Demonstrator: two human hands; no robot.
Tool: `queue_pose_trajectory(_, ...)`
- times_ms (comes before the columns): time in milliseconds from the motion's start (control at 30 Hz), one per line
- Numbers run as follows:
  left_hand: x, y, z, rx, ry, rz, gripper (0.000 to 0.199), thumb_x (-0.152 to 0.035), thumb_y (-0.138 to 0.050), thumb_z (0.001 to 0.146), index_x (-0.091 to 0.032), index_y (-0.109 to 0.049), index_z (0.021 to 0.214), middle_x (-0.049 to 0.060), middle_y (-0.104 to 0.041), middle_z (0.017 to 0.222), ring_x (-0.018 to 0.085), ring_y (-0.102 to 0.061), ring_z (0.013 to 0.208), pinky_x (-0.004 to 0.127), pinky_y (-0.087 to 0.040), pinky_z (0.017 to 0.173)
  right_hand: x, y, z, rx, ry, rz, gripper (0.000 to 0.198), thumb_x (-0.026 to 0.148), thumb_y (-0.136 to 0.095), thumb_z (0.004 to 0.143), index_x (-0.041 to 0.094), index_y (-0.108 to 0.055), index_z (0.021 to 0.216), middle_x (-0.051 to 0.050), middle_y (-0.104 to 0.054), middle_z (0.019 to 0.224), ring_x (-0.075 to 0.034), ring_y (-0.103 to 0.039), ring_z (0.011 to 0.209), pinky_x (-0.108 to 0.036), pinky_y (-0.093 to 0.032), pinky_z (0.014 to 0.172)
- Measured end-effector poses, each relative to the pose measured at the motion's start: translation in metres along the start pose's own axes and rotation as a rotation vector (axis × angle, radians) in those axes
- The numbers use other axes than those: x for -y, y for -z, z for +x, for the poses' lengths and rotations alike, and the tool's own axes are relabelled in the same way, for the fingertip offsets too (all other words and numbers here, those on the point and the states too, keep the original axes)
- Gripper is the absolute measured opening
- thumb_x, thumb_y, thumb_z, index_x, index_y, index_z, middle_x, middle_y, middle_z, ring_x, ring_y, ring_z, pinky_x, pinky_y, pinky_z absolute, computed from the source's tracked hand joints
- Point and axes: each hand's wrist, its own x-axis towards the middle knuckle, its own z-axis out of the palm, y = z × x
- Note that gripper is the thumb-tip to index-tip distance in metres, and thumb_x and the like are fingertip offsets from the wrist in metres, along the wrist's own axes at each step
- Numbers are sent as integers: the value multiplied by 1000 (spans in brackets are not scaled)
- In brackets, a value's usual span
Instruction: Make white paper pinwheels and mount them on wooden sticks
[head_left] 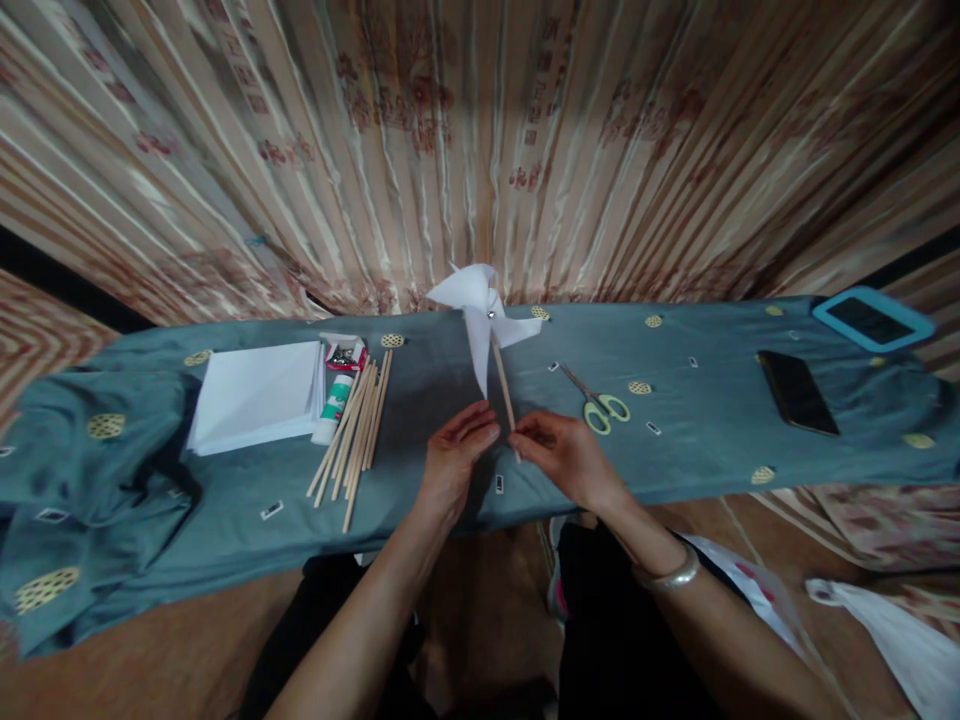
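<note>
A white paper pinwheel stands tilted over the cloth, a shiny pin at its centre fixing it to a thin wooden stick. My right hand pinches that stick close to its lower end. My left hand is just left of the stick, fingers stretched out and slightly bent, just under the tip of the lowest paper blade. It grips nothing that I can see; whether a fingertip touches the blade is unclear. Scissors with pale green handles lie to the right of the pinwheel.
Left of my hands lie several wooden sticks, a glue stick, a small red box of metal pins and a stack of white paper. A black phone and a blue-framed device are at right. A curtain hangs behind.
</note>
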Motion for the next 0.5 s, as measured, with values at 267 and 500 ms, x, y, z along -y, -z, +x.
queue_pose_trajectory(267, 6, 6, -4, 29, -24, 62, 41, -21, -89, 49, -18, -77, 88, 4, -74, 86, 15, -66, 82, 32, -49, 88, -41, 104, 17, -252, -117, -441, 19, 39, -63, 77, 22, -69, 75, -3, -71, 68, -18, -63, 60, -28, -42, 59)
queue_pose_trajectory(500, 12, 4, -5, 55, 13, 104, 38, -20, -89, 46, -19, -78, 83, 2, -73, 76, 15, -65, 75, 31, -51, 82, -102, 190, 20, -287, -405, -826, 16, 30, -68, 76, 21, -67, 63, -8, -67, 64, -17, -56, 54, -32, -34, 58)
